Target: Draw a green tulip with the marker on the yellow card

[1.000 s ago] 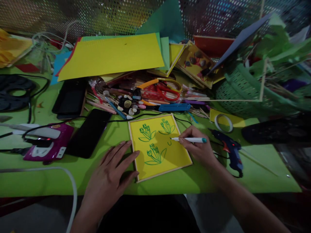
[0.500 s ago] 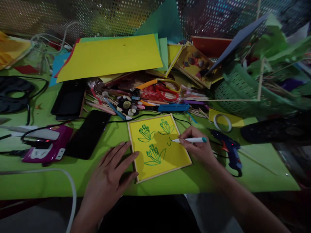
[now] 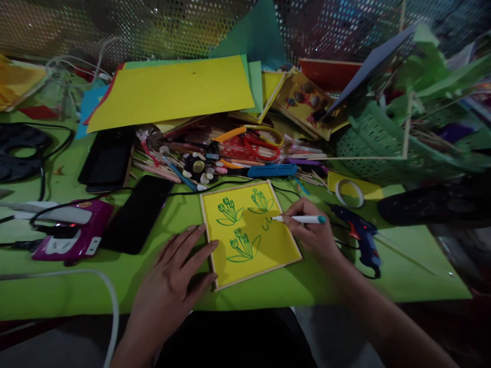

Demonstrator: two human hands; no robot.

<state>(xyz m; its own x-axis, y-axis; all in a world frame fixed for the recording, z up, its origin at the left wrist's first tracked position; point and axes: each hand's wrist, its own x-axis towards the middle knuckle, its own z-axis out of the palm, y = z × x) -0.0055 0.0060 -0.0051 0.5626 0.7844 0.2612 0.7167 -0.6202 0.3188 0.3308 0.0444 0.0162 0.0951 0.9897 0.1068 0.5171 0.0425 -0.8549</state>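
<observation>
Left forearm enters at lower left; left hand [image 3: 172, 278] palm down on the green tabletop [image 3: 261, 299], fingers spread and slightly bent, fingertips at the left edge of the yellow framed card [image 3: 274, 253]. Grip: wide, nothing held. Right forearm slants in from lower right; right hand [image 3: 314, 232] at the card's right edge, wrist low, fingers curled. Grip: narrow, thumb and fingers pinching a white marker [image 3: 309, 219], tip pointing left at short green strokes. Card lies flat between the hands, bearing three green flower drawings. Glue gun [image 3: 360, 235] right of right hand. Beyond card: blue cutter [image 3: 272, 170], then scissors [image 3: 263, 145]; farther, yellow sheet [image 3: 172, 94].
</observation>
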